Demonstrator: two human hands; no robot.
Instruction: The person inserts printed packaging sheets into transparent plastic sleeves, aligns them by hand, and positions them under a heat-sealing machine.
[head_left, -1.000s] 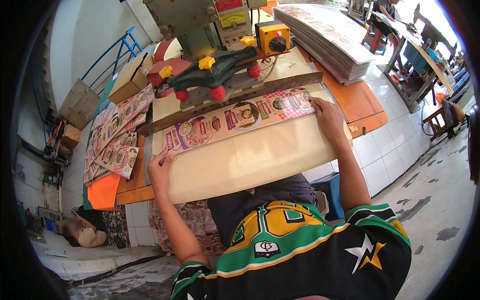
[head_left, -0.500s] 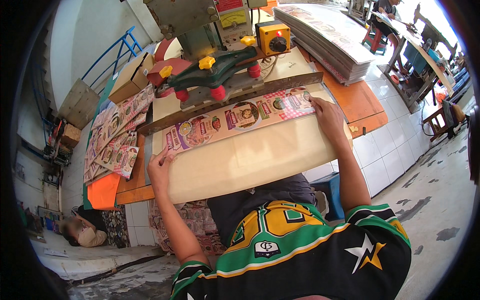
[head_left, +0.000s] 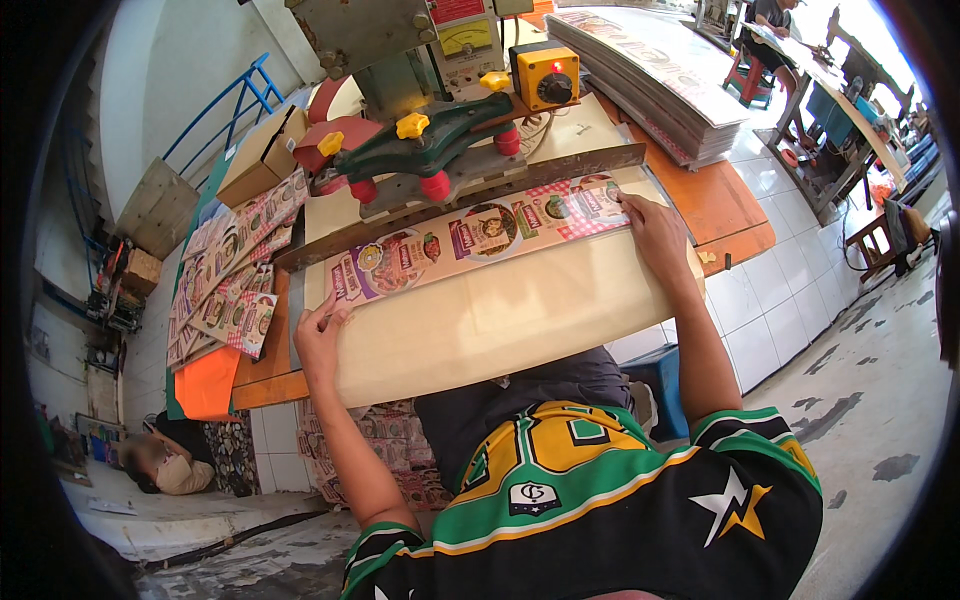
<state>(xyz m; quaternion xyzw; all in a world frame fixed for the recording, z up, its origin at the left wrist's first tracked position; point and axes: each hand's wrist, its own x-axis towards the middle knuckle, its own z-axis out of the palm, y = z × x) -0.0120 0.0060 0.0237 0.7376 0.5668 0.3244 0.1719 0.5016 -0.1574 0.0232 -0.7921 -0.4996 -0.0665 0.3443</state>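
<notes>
One long printed plastic packaging strip (head_left: 480, 240) was pinned flat on the pale worktable (head_left: 500, 320) by the left hand (head_left: 318, 335) and right hand (head_left: 655, 235), fingers outstretched, nothing gripped, unchanged from earlier.

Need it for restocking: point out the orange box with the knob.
In the head view, the orange box sits top centre, behind the press bar, left of the paper stack.

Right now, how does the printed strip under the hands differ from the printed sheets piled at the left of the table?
The printed strip lies flat and single along the machine's bar, with the left hand and right hand on its ends. The loose printed sheets overlap in an untidy pile, and no hand touches them. Both carry similar colourful round label designs.
</notes>
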